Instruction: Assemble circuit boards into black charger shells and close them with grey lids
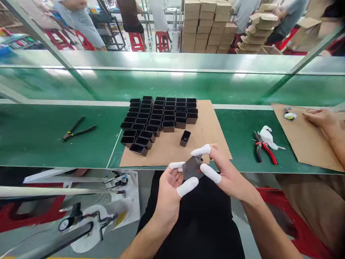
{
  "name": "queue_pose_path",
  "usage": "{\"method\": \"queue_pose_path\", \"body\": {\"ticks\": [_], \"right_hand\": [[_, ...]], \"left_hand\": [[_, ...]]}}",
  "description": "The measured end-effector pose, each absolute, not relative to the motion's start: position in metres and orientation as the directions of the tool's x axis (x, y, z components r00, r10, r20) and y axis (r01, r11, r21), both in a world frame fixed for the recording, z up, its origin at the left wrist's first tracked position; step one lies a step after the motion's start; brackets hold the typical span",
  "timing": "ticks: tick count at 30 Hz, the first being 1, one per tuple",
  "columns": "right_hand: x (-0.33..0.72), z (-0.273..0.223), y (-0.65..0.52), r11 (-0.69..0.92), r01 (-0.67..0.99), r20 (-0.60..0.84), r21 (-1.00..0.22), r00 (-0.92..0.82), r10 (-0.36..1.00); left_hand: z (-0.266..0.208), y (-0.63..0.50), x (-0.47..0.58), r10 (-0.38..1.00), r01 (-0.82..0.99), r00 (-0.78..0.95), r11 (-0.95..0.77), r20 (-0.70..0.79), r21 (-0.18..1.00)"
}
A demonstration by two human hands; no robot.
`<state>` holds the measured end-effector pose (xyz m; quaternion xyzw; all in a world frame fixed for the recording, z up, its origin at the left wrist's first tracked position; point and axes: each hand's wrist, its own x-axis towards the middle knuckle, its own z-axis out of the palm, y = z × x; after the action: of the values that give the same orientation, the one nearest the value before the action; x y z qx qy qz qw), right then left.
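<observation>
A green workbench (48, 151) in a busy workroom carries a flat brown cardboard sheet (161, 153). On it I see dark, open-topped rectangular boxes (169, 112) packed in rows, and a lone box (185, 138) set apart. The left hand (168, 194) and right hand (229, 176) both pinch a matte, angular dark piece (192, 167) above the lap (205, 223). I judge that piece mid-handling; whether the rowed boxes are finished, I cannot tell. White finger covers (188, 186) look soft.

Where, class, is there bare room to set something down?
Green bench is bare between the left pliers and black cases, and between the cases' cardboard and red-handled pliers. The cardboard's right side is free; cases crowd its back left.
</observation>
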<state>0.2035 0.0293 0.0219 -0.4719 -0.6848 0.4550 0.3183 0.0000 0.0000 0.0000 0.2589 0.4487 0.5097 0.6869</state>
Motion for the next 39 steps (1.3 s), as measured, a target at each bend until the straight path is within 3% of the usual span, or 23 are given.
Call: {"method": "queue_pose_path", "body": {"ticks": [7, 14, 21, 29, 39], "right_hand": [[0.207, 0.017, 0.036, 0.144, 0.325, 0.005, -0.935, -0.395, 0.919], [0.204, 0.009, 0.039, 0.017, 0.148, -0.036, -0.989, -0.35, 0.936], [0.205, 0.02, 0.049, -0.083, 0.097, -0.113, -0.992, -0.366, 0.924], [0.213, 0.041, 0.047, -0.106, 0.038, -0.112, -0.994, -0.458, 0.882], [0.208, 0.043, 0.043, -0.202, 0.034, -0.195, -0.979, -0.447, 0.873]], "left_hand": [[0.0, -0.001, 0.009, 0.926, -0.507, 0.018, 0.333, -0.377, 0.795], [0.004, 0.008, 0.019, 0.926, -0.537, -0.023, 0.305, -0.376, 0.786], [0.006, -0.004, 0.029, 0.925, -0.559, -0.037, 0.296, -0.379, 0.775], [0.033, -0.024, 0.025, 0.889, -0.528, 0.019, 0.398, -0.458, 0.75], [0.042, -0.03, 0.023, 0.862, -0.553, 0.087, 0.459, -0.5, 0.696]]}}
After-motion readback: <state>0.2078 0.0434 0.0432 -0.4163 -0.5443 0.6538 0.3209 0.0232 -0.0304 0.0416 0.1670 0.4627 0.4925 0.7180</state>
